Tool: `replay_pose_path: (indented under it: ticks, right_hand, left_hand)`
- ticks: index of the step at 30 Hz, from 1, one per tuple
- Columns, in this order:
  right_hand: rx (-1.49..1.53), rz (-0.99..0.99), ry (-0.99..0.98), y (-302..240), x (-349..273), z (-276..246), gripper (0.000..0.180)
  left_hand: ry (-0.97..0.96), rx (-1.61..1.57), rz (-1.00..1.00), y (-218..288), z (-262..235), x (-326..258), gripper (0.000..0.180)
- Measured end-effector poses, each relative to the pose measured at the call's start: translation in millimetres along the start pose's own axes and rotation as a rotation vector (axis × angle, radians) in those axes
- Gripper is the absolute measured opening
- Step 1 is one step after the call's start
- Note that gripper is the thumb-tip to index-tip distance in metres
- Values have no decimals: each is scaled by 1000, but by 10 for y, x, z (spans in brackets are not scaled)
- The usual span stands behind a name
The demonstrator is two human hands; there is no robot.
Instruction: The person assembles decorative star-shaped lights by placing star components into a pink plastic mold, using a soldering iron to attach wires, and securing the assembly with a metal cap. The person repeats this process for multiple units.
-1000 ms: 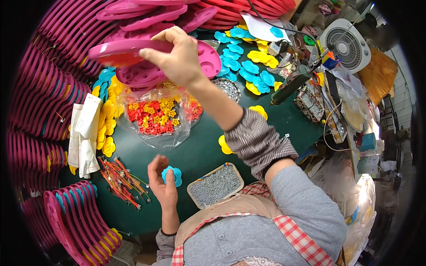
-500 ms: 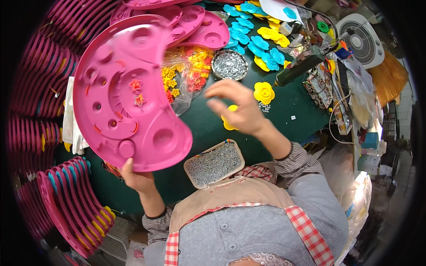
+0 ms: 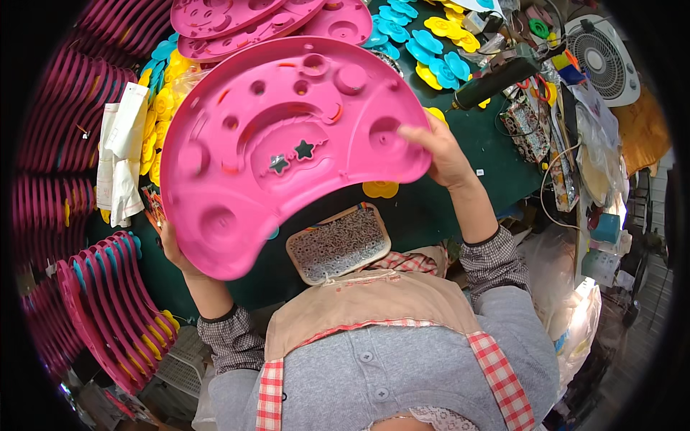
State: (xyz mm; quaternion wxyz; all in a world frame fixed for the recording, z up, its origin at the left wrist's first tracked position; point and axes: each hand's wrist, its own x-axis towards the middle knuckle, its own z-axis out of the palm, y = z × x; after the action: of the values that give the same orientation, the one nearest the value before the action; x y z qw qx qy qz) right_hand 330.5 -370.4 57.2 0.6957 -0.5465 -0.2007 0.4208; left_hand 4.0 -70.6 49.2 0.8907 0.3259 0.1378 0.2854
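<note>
The pink panel [image 3: 287, 133] is held up over the front of the green table [image 3: 460, 205], its broad curve away from the person and its hollow curve toward them. Two star-shaped holes [image 3: 305, 149] near its middle let the dark table show through. The right hand [image 3: 449, 158] grips the right end: the thumb lies over the face by a round hollow, and the other fingers are hidden behind the rim. The left hand [image 3: 176, 251] has hold of the lower left rim, though the panel hides how far its fingers curl.

A hold this wide seems best kept even, with both ends supported so the panel does not twist. Thumbs are better near the rim, off the moulded hollows. The near edge needs care: a yellow flower [image 3: 381, 189] and a blue piece [image 3: 272, 233] peek from beneath it, and the tray of small metal parts [image 3: 383, 226] sits just beyond. To the right, the power screwdriver [image 3: 496, 77] deserves clearance too.
</note>
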Motion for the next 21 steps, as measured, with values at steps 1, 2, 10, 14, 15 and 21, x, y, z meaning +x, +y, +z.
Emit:
replay_pose_path:
  ticks: [1, 2, 10, 14, 15, 21]
  right_hand:
    - [-160, 49, -16, 58, -10, -54, 65]
    - [-163, 45, 7, 134, -30, -77, 67]
    - [-527, -55, 170, 561, -315, 11, 65]
    - [-643, -108, 231, 687, -363, 22, 63]
    - [-651, -111, 233, 713, -367, 3, 63]
    - [-672, -62, 195, 654, -326, -9, 64]
  left_hand:
    - [26, 139, 37, 1, 6, 4, 74]
    - [52, 279, 74, -6, 15, 5, 78]
    - [188, 955, -39, -392, -81, -186, 61]
    - [180, 953, -31, -461, -89, -174, 58]
    - [188, 966, -37, -489, -105, -152, 58]
    - [158, 1008, -29, -518, -224, -76, 55]
